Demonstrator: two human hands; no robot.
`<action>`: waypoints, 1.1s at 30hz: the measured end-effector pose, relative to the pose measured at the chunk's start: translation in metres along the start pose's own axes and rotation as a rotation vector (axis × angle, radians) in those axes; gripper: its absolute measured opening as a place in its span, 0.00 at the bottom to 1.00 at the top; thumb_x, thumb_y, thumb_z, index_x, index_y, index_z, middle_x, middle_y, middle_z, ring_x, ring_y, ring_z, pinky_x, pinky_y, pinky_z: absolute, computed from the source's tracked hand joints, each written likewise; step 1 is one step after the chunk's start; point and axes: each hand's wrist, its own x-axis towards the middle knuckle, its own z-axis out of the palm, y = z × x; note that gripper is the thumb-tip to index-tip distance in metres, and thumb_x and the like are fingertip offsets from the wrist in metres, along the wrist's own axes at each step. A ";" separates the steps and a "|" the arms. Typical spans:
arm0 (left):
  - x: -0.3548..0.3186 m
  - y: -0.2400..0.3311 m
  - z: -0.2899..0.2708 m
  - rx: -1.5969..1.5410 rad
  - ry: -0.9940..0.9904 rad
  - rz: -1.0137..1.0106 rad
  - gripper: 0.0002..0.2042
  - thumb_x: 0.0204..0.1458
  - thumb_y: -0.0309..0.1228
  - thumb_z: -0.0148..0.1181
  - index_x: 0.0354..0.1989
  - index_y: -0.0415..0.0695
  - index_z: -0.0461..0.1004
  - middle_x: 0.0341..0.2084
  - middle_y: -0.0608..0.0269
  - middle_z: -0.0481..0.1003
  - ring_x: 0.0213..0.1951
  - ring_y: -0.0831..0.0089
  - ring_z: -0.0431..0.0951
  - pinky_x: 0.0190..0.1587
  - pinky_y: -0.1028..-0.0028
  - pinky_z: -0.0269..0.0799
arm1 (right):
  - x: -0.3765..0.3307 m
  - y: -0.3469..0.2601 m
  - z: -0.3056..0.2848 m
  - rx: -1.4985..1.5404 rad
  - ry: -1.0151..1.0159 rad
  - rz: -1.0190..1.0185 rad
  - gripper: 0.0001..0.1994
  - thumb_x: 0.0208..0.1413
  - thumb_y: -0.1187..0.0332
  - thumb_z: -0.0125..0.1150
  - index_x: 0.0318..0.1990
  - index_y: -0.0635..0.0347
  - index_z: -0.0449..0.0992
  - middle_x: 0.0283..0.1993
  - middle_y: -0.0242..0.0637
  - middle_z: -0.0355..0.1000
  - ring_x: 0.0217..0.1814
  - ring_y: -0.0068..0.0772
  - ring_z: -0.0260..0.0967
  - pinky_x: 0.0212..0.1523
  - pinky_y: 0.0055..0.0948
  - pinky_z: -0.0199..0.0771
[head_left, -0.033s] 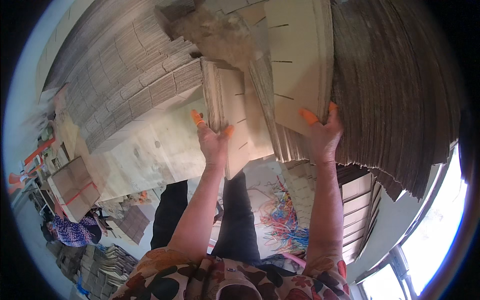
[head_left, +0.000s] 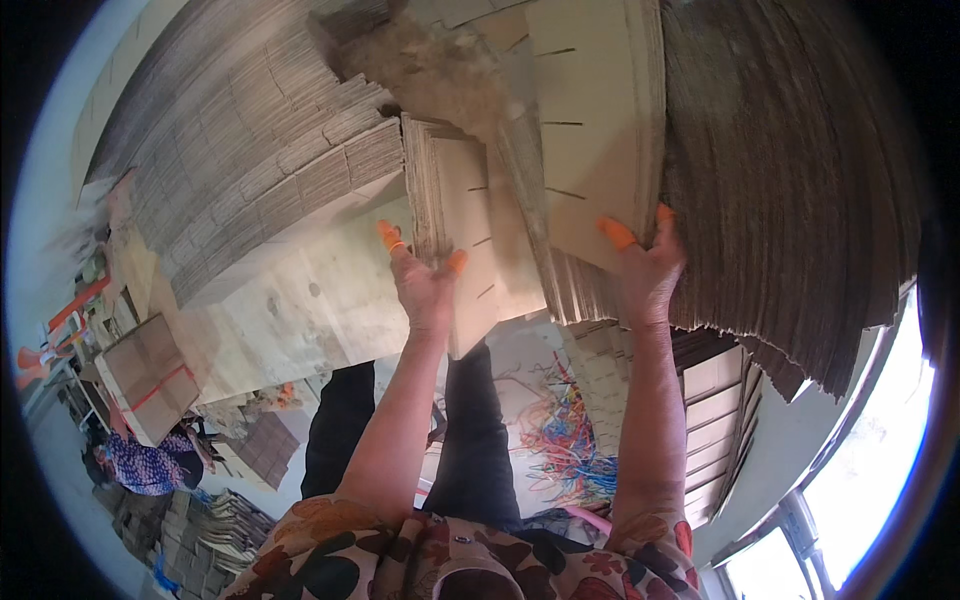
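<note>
The left stack (head_left: 472, 225) is straddled by the left hand (head_left: 425, 298), grip unclear; the right stack (head_left: 598, 140), pinched by the right hand (head_left: 650, 280), could be spilled by slackening.

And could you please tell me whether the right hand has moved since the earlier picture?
No, the right hand shows no visible shift in any direction against the long row of cardboard sheets on its right.

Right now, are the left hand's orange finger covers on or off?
On: orange covers sit over the left hand's thumb and a fingertip.
</note>
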 end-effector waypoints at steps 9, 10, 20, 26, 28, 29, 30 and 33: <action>-0.026 0.037 0.055 -0.231 -0.178 0.122 0.38 0.41 0.27 0.68 0.61 0.38 0.53 0.51 0.55 0.65 0.50 0.70 0.66 0.51 0.73 0.63 | -0.013 0.007 -0.019 -0.240 0.175 -0.221 0.22 0.41 0.69 0.72 0.44 0.64 0.72 0.38 0.42 0.75 0.37 0.32 0.72 0.41 0.30 0.71; -0.024 0.024 0.076 -0.390 -0.200 -0.086 0.36 0.41 0.28 0.69 0.59 0.38 0.56 0.49 0.56 0.68 0.49 0.70 0.68 0.49 0.74 0.64 | -0.014 0.000 -0.021 -0.232 0.149 -0.212 0.22 0.41 0.68 0.72 0.44 0.65 0.72 0.38 0.42 0.75 0.36 0.32 0.72 0.41 0.30 0.71; 0.011 0.014 0.122 -0.737 -0.715 -0.435 0.33 0.37 0.25 0.70 0.53 0.39 0.59 0.43 0.57 0.72 0.44 0.70 0.74 0.47 0.69 0.71 | -0.018 0.002 -0.039 -0.352 0.234 -0.310 0.22 0.41 0.69 0.72 0.44 0.66 0.72 0.36 0.44 0.76 0.34 0.30 0.73 0.37 0.29 0.73; 0.024 -0.028 0.121 -0.790 -0.691 -0.450 0.33 0.37 0.19 0.66 0.54 0.36 0.57 0.44 0.56 0.72 0.43 0.67 0.75 0.44 0.72 0.73 | -0.021 -0.006 -0.042 -0.311 0.205 -0.310 0.23 0.40 0.69 0.73 0.44 0.68 0.72 0.36 0.42 0.75 0.34 0.29 0.72 0.38 0.28 0.72; 0.014 -0.005 0.121 -0.815 -0.603 -0.354 0.34 0.36 0.18 0.65 0.55 0.35 0.55 0.44 0.56 0.71 0.44 0.66 0.74 0.43 0.71 0.73 | -0.021 -0.003 -0.042 -0.243 0.185 -0.313 0.22 0.41 0.69 0.72 0.44 0.67 0.71 0.36 0.42 0.75 0.35 0.29 0.72 0.39 0.27 0.72; 0.012 0.018 0.121 -0.646 -0.568 -0.359 0.35 0.35 0.17 0.64 0.55 0.36 0.55 0.44 0.56 0.70 0.45 0.66 0.73 0.44 0.70 0.73 | -0.020 0.001 -0.041 -0.202 0.178 -0.314 0.22 0.41 0.69 0.72 0.44 0.67 0.71 0.37 0.42 0.75 0.35 0.29 0.72 0.40 0.27 0.72; 0.008 0.046 0.121 -0.478 -0.533 -0.365 0.35 0.34 0.16 0.63 0.55 0.36 0.55 0.44 0.56 0.69 0.46 0.66 0.72 0.44 0.70 0.73 | -0.020 0.004 -0.040 -0.257 0.197 -0.292 0.22 0.42 0.70 0.72 0.44 0.67 0.71 0.37 0.42 0.75 0.36 0.29 0.72 0.40 0.27 0.72; 0.002 0.036 0.139 -0.559 -0.386 -0.241 0.40 0.28 0.17 0.65 0.54 0.35 0.50 0.38 0.54 0.68 0.39 0.66 0.72 0.39 0.74 0.71 | -0.019 0.002 -0.034 -0.334 0.211 -0.270 0.22 0.43 0.70 0.71 0.45 0.67 0.71 0.37 0.42 0.75 0.36 0.29 0.72 0.41 0.27 0.71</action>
